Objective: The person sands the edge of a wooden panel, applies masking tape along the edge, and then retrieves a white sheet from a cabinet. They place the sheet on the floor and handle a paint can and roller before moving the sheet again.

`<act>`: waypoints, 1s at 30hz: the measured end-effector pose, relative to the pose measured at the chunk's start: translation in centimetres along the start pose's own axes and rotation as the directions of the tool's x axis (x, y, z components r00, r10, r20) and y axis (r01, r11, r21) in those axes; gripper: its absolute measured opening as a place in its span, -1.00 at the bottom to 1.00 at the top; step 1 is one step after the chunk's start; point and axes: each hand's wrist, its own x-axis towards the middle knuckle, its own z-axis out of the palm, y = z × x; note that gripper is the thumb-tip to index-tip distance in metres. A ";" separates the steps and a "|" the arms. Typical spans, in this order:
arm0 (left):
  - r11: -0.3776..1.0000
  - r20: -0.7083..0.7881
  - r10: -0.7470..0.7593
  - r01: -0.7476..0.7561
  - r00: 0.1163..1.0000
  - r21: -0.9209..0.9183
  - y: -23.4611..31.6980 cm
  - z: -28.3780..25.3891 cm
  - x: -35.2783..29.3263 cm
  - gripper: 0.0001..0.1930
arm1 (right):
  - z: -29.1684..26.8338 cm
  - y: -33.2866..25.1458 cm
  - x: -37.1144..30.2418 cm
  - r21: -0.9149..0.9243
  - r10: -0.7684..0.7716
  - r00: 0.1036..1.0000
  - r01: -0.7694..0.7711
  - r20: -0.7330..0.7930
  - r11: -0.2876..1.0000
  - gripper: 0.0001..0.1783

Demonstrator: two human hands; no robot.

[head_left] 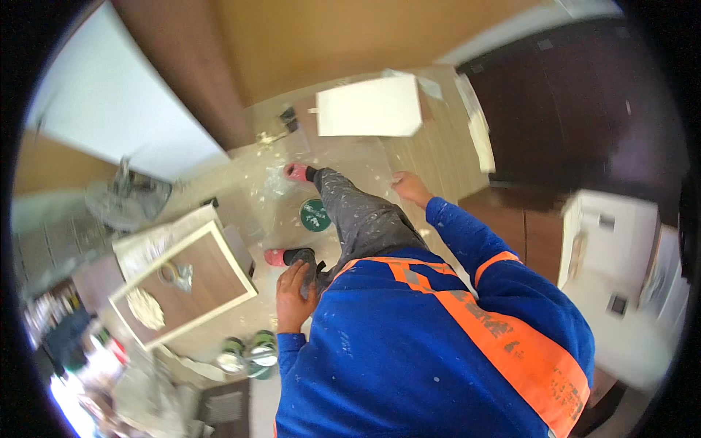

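Green disc [315, 215]: centre of frame, on floor [432, 150], untouched; further progress cannot be judged. Left hand [293, 301]: fingers loosely extended, nothing visibly held. Right hand [412, 188]: fingers curled; contents cannot be determined.

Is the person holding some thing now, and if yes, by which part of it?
Nothing held shows in either hand. The left hand is by the trousers; whether something small hides in the right hand cannot be told.
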 end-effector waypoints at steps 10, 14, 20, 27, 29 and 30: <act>0.899 0.048 -0.411 0.397 0.910 0.184 5.0 1.5 1.8 -0.51 | 8.5 28.3 -2.6 0.190 0.335 0.940 -0.342 0.072 0.920 -0.39; 0.896 0.325 -0.408 0.306 0.853 0.321 11.5 9.8 12.9 -0.49 | 5.8 36.0 -3.7 0.640 0.326 0.872 -0.489 0.365 0.592 -0.49; 0.955 0.473 0.068 -0.195 0.879 0.225 23.3 22.2 35.3 -0.53 | -4.0 55.9 -12.3 0.570 0.561 0.816 -0.397 -0.140 0.719 -0.56; 0.868 0.550 0.158 -0.381 0.820 0.318 30.7 26.4 47.6 -0.50 | -20.7 64.3 -18.0 0.991 0.893 0.450 -0.112 -0.014 0.072 -0.82; 0.856 0.602 0.109 -0.383 0.791 0.348 31.4 27.7 49.9 -0.48 | -25.9 64.4 -16.6 0.997 0.900 0.429 0.065 -0.074 0.051 -0.83; 0.853 0.623 0.053 -0.360 0.780 0.378 32.0 28.8 51.2 -0.48 | -28.6 64.9 -15.7 0.986 0.898 0.424 0.162 -0.115 0.049 -0.83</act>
